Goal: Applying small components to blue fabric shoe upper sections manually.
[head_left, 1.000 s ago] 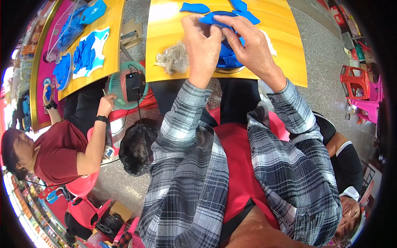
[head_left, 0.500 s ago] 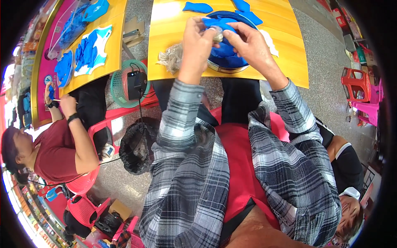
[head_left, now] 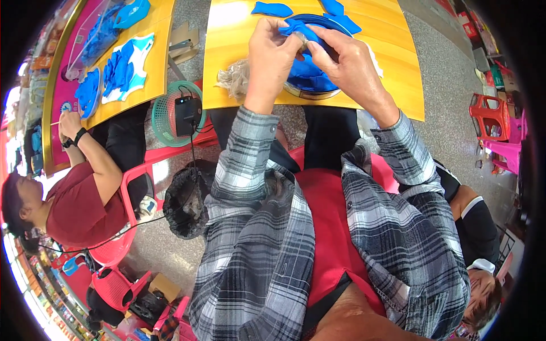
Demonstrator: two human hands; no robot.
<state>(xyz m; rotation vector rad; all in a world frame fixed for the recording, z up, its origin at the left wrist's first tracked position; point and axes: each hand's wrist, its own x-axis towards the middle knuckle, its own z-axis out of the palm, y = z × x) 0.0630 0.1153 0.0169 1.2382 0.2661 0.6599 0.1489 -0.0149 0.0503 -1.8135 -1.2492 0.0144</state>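
Observation:
Over a round tin (head_left: 311,94) on the yellow table, both my hands pinch a blue fabric-like piece (head_left: 297,25). My left hand (head_left: 272,59) has thumb and fingers closed at its left side. My right hand (head_left: 354,67) grips it from the right, thumb bent inward. Between the thumbs shows a small greyish-beige bit (head_left: 301,38), too small to name. More blue pieces (head_left: 311,74) fill the tin below. A crumpled beige, see-through bundle (head_left: 234,79) lies beside my left wrist. Flat blue pieces (head_left: 272,9) rest beyond the tin.
To the left, a co-worker in a dark red shirt (head_left: 85,199) sits at another yellow table (head_left: 153,68) bearing blue pieces. Between us stand a green basket (head_left: 162,122) with a black device (head_left: 189,116) and a black-lined bin (head_left: 185,207). Another person (head_left: 478,233) sits at right.
My hands have shifted slightly, and the thumbs now cover more of the beige bit. The co-worker's hands have come together, further from their body.

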